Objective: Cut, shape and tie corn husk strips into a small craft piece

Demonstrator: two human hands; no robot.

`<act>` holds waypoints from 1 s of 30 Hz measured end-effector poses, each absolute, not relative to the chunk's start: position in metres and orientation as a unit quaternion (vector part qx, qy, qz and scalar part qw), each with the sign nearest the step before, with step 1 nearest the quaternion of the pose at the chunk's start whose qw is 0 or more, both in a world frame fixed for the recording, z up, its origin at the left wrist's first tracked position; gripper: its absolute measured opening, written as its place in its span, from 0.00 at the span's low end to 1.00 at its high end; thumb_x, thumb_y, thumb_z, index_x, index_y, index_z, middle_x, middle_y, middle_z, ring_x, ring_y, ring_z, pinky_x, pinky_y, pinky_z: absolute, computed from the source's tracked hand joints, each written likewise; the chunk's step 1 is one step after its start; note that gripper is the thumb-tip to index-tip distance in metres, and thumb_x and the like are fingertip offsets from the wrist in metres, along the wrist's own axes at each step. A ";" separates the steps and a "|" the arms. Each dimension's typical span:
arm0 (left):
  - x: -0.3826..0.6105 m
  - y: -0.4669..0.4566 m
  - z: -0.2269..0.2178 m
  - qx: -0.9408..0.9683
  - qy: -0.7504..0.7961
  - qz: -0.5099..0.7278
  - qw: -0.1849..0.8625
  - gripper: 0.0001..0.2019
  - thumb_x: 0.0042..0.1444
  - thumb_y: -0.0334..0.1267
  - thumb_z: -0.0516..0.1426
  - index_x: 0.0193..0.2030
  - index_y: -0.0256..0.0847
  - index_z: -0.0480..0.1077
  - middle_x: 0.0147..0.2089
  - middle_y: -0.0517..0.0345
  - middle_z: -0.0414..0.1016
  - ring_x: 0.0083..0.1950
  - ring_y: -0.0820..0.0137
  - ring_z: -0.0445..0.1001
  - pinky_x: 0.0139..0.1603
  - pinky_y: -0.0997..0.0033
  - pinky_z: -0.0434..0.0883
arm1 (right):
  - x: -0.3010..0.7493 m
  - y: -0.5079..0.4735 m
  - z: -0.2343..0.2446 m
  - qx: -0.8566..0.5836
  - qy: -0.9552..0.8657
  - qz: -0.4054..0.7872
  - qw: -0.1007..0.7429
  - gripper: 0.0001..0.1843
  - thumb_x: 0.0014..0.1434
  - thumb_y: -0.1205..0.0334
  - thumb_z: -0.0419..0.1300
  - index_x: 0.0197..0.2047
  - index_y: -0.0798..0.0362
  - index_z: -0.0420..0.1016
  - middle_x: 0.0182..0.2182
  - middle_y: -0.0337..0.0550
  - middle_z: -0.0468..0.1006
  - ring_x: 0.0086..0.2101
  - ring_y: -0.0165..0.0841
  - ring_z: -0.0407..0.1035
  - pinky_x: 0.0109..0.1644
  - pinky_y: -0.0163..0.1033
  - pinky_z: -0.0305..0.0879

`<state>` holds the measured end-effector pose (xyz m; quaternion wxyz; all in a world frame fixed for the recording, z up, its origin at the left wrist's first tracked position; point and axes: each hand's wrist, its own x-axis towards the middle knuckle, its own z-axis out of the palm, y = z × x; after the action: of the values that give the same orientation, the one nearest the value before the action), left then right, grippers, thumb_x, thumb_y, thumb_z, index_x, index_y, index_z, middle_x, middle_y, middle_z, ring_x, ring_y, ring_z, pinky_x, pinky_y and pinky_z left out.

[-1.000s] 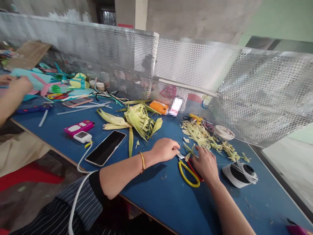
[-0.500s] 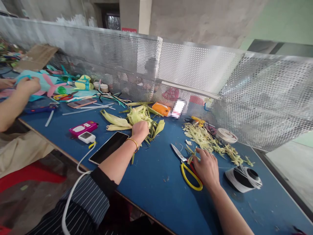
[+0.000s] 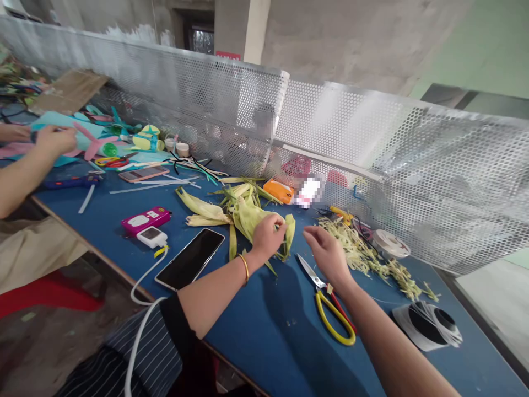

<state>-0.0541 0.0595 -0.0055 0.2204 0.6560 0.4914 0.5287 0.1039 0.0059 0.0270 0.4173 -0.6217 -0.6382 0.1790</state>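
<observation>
My left hand, a gold bangle on its wrist, is closed on a broad pale-green corn husk at the front of the husk pile. Opposite it, a short gap away, my right hand hovers above the table with thumb and fingertips pressed together. Whatever it may hold is too small to make out. Beneath the right hand and forearm lie scissors with one yellow and one red handle, blades slightly apart. Behind them spreads a heap of knotted husk pieces.
A black-screened phone, a magenta device and a white cabled gadget lie left. An orange packet sits behind the husks. A thread spool stands right. Perforated metal mesh borders the back. Another person's hands work far left.
My left hand has moved right, drawing a husk out from the pile. My right hand has lifted off the scissors' area and moved left, toward my left hand. The view has shifted slightly.
</observation>
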 end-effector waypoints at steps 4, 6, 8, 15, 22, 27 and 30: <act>-0.053 0.058 -0.009 0.729 0.450 0.478 0.193 0.05 0.52 0.29 0.55 0.29 0.41 0.70 0.34 0.58 0.76 0.38 0.69 0.72 0.41 0.71 0.67 | 0.077 0.062 0.032 -0.629 -0.550 0.395 0.382 0.20 0.56 0.44 0.59 0.29 0.53 0.73 0.26 0.45 0.79 0.29 0.36 0.74 0.33 0.39 0.69; -0.055 0.059 -0.011 0.775 0.432 0.432 0.163 0.06 0.52 0.29 0.55 0.30 0.41 0.73 0.34 0.56 0.77 0.38 0.67 0.73 0.41 0.69 0.67 | 0.067 0.081 0.030 -0.626 -0.542 0.441 0.346 0.20 0.54 0.45 0.61 0.23 0.53 0.71 0.19 0.44 0.75 0.22 0.35 0.71 0.27 0.39 0.68; -0.056 0.060 -0.012 0.821 0.407 0.379 0.126 0.08 0.54 0.32 0.55 0.31 0.42 0.76 0.35 0.55 0.79 0.39 0.65 0.74 0.41 0.67 0.67 | 0.059 0.092 0.027 -0.614 -0.545 0.473 0.318 0.16 0.51 0.52 0.64 0.20 0.53 0.71 0.18 0.43 0.75 0.21 0.34 0.70 0.27 0.39 0.69; -0.055 0.055 -0.011 0.879 0.386 0.272 0.068 0.13 0.60 0.40 0.53 0.36 0.42 0.81 0.35 0.48 0.81 0.38 0.61 0.77 0.41 0.64 0.67 | 0.058 0.097 0.021 -0.580 -0.591 0.498 0.257 0.05 0.43 0.64 0.66 0.19 0.53 0.78 0.20 0.41 0.79 0.24 0.34 0.71 0.29 0.37 0.70; -0.055 0.052 -0.008 0.852 0.390 0.339 0.087 0.12 0.60 0.40 0.55 0.31 0.42 0.79 0.35 0.49 0.81 0.39 0.62 0.76 0.40 0.65 0.66 | 0.071 0.103 0.014 -0.608 -0.610 0.401 0.312 0.03 0.39 0.64 0.63 0.20 0.54 0.77 0.15 0.36 0.74 0.19 0.29 0.66 0.24 0.34 0.63; -0.071 0.065 0.001 0.563 0.567 0.573 0.181 0.17 0.59 0.52 0.55 0.28 0.42 0.72 0.30 0.54 0.77 0.34 0.66 0.74 0.36 0.69 0.63 | 0.091 0.100 0.023 -0.630 -0.622 0.280 0.371 0.10 0.45 0.57 0.59 0.26 0.54 0.78 0.16 0.36 0.72 0.20 0.30 0.66 0.25 0.34 0.60; -0.079 0.080 -0.003 0.409 0.624 0.610 0.268 0.15 0.53 0.53 0.60 0.29 0.42 0.69 0.30 0.57 0.76 0.35 0.65 0.74 0.36 0.69 0.64 | 0.096 0.087 0.027 -0.636 -0.631 0.217 0.388 0.11 0.49 0.56 0.57 0.30 0.52 0.78 0.20 0.38 0.75 0.25 0.33 0.70 0.29 0.35 0.61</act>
<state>-0.0789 0.0796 -0.0033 0.2682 0.4087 0.6238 0.6099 0.0958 0.0874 0.0274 0.3881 -0.6361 -0.6305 0.2173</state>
